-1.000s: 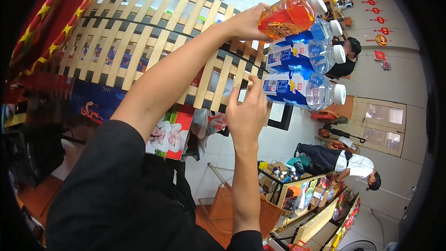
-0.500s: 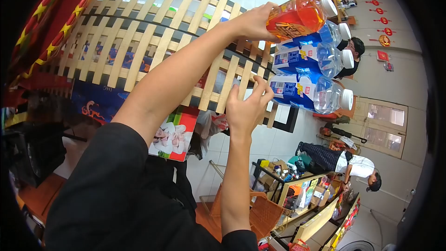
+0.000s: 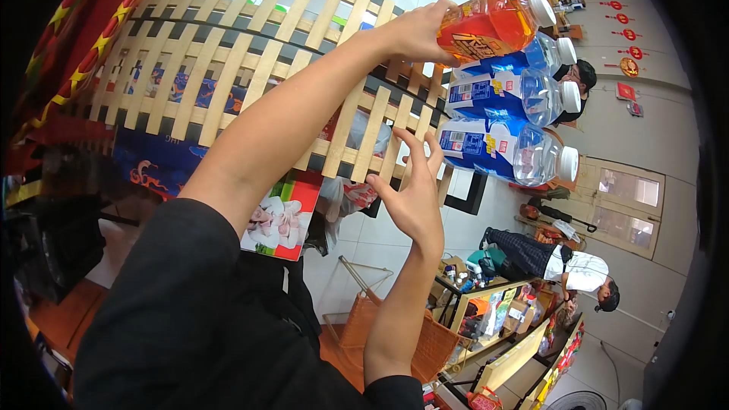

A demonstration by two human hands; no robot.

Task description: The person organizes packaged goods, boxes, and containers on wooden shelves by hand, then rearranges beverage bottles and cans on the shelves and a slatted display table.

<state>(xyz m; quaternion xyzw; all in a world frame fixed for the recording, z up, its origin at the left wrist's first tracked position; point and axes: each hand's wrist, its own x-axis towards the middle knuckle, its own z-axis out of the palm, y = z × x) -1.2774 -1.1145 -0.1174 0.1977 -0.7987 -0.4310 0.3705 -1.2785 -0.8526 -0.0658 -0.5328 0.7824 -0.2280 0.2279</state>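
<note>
Within the curled left hand (image 3: 420, 34), an orange drink bottle (image 3: 486, 26) with a white cap (image 3: 542, 11) is grasped low on its body; some fingers are hidden behind it, and whether its base bears on anything cannot be told. Just beside that hand, on the side toward the right hand (image 3: 414, 205), three clear bottles (image 3: 486, 148) with blue labels are lined up close together, the one nearest the left hand partly covered by the orange one. The right hand is held empty, its fingers spread and bent near the closest clear bottle; whether a fingertip touches it cannot be made out. Below the hands lies a slatted wooden table (image 3: 228, 80). For sound handling, the orange drink bottle is best gripped evenly and gently, so that the plastic is not dented. With the row packed so tightly, neighbours could be knocked, so light steadying by the right hand would be advised.
</note>
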